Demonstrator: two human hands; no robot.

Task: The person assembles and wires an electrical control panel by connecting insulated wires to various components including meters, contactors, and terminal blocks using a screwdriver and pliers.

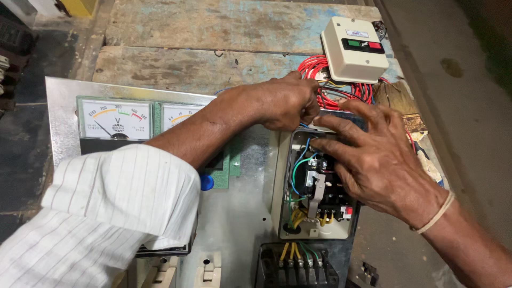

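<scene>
- The open starter box (pixel 314 186) lies on a metal panel (pixel 250 213), and that panel lies on a worn wooden worktop (pixel 213 32); the box's right wall sits near the panel's right edge.
- The right hand (pixel 373 160) is spread flat over the box's upper right part, fingers stretched out and holding nothing that can be seen; its fingertips (pixel 314 143) touch the parts inside.
- The left hand (pixel 288 101) is curled shut at the box's top rim, pinching thin wires; which wire it grips cannot be told.
- Just behind both hands a bundle of red wires (pixel 333 85) runs under a cream switch cover (pixel 354 48), leaving little free room there.
- The worktop farther back is open planks.
- The left forearm and striped sleeve (pixel 106 208) hide most of the second of two meters (pixel 114 118).
- The terminal block (pixel 298 266) below the box is cut off by the frame's bottom edge.
</scene>
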